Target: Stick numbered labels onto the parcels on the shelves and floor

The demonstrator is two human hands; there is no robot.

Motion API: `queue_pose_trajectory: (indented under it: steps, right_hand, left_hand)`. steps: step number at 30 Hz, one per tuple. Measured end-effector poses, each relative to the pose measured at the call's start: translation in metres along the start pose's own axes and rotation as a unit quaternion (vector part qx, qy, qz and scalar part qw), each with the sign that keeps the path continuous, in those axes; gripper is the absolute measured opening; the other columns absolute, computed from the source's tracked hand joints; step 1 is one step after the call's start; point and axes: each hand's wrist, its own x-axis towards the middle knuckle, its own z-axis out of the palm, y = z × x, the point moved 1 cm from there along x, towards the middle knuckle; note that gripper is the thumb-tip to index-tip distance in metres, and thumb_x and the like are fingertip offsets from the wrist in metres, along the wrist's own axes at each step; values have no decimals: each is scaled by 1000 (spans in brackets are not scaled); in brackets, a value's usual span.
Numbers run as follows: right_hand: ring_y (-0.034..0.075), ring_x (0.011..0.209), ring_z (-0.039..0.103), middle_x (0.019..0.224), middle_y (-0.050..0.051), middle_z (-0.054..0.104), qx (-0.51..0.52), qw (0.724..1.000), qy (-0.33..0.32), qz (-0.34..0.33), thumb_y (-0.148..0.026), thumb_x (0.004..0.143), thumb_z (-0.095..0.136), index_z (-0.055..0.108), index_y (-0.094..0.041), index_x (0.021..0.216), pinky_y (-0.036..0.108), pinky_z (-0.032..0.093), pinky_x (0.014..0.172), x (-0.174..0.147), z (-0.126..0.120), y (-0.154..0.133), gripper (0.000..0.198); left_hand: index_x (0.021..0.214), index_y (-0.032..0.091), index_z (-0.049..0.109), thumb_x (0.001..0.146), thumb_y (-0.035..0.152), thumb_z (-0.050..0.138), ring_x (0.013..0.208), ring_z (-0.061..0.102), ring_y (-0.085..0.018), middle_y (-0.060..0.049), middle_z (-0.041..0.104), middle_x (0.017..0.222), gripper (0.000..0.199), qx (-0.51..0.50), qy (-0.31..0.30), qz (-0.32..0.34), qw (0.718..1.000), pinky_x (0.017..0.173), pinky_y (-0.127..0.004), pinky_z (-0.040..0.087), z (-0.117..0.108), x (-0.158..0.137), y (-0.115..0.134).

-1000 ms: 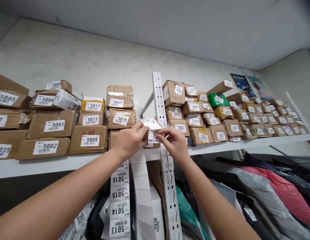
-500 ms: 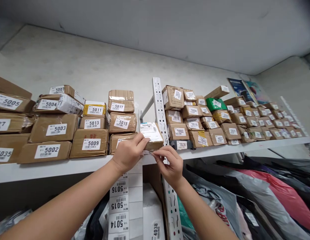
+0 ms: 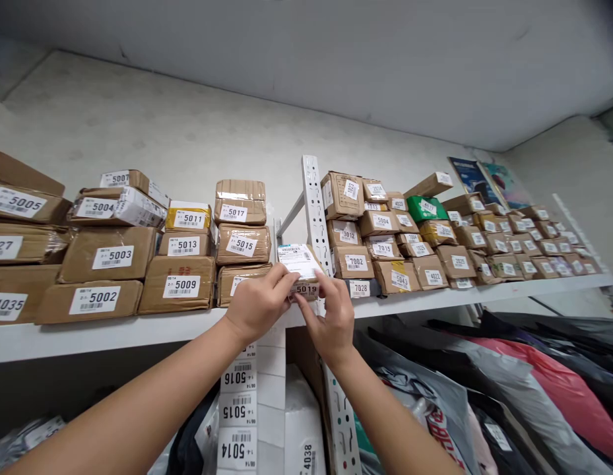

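Observation:
A small cardboard box (image 3: 311, 259) lies on the shelf beside the metal upright, a white shipping label on its top. Across its front face is a white barcode sticker (image 3: 306, 289) reading 5019. My left hand (image 3: 259, 297) is closed at the box's left front corner, thumb and index finger against the sticker's left end. My right hand (image 3: 330, 313) pinches at the sticker's right end, with fingers over the upper edge and thumb below. The fingers cover both ends of the sticker. Below hangs a strip of numbered barcode stickers (image 3: 238, 412).
Numbered cardboard boxes (image 3: 182, 285) are stacked along the white shelf (image 3: 187, 321) on the left. More boxes (image 3: 354, 260) line it right of the perforated upright (image 3: 313, 198). Bagged parcels (image 3: 528, 369) fill the level below on the right.
The 5019 sticker has come up from below the box's front edge onto its front face. My right hand has moved left and up, closer to my left hand.

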Motion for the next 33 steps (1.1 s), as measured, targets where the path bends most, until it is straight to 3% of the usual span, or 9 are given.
queue_pose_trajectory:
  steps: [3, 7, 10, 16, 19, 24, 27, 31, 33]
  right_hand:
    - [28, 100, 49, 110, 13, 44, -55, 997, 8, 53, -37, 76, 68, 36, -23, 134, 44, 51, 75, 4, 2, 6, 68]
    - [22, 90, 53, 101, 8, 51, 36, 989, -76, 118, -40, 86, 54, 51, -25, 119, 40, 51, 77, 21, 9, 23, 36]
    - [19, 82, 54, 97, 7, 55, 84, 984, -84, 129, -36, 90, 48, 56, -22, 109, 35, 51, 73, 33, 15, 33, 25]
    - [20, 89, 56, 102, 10, 58, 118, 975, -113, 149, -36, 92, 44, 57, -21, 104, 34, 50, 75, 41, 26, 39, 23]
    - [20, 90, 57, 102, 10, 58, 114, 975, -115, 149, -37, 92, 44, 57, -20, 103, 34, 50, 75, 41, 29, 39, 25]
    - [20, 89, 57, 100, 10, 58, 103, 977, -110, 148, -37, 92, 43, 57, -19, 103, 33, 49, 75, 41, 31, 41, 26]
    - [21, 86, 57, 98, 11, 59, 56, 979, -116, 158, -38, 91, 44, 59, -18, 102, 34, 48, 74, 46, 35, 41, 27]
    - [24, 82, 56, 93, 11, 60, -89, 974, -140, 154, -40, 88, 48, 63, -18, 96, 36, 43, 71, 58, 46, 40, 28]
    - [26, 83, 55, 90, 11, 60, -132, 967, -156, 152, -41, 88, 47, 64, -18, 91, 36, 42, 70, 62, 52, 42, 29]
  left_hand:
    - [103, 15, 61, 76, 23, 61, 56, 63, -15, -3, 69, 88, 28, -8, 11, 1, 1000, 38, -24, 40, -1, 5, -4]
    - [110, 15, 60, 74, 22, 62, 60, 64, -14, -5, 69, 101, 37, -5, -3, -1, 1000, 40, -24, 42, -1, 12, -15]
    - [115, 14, 58, 73, 21, 62, 61, 64, -15, -7, 67, 108, 42, 6, -39, -2, 999, 40, -25, 41, 1, 18, -24]
    - [113, 15, 60, 82, 44, 53, 58, 63, -15, -10, 67, 106, 44, 18, -87, 0, 996, 39, -26, 34, 5, 26, -34]
    - [113, 16, 61, 87, 41, 47, 56, 62, -14, -8, 67, 105, 38, 28, -97, 2, 995, 39, -26, 31, 5, 27, -36]
    - [117, 18, 58, 85, 43, 53, 54, 61, -14, -7, 65, 111, 41, 55, -134, 25, 989, 38, -26, 29, 4, 31, -39]
    - [118, 17, 56, 85, 39, 54, 58, 62, -16, -9, 63, 114, 39, 75, -182, 13, 980, 41, -25, 31, 6, 37, -40]
    - [115, 14, 57, 87, 35, 52, 70, 65, -22, -13, 60, 114, 35, 76, -268, -34, 960, 49, -27, 40, 13, 51, -41]
    - [119, 13, 53, 84, 35, 56, 79, 65, -26, -14, 61, 110, 41, 65, -286, -57, 954, 55, -29, 44, 16, 57, -39]
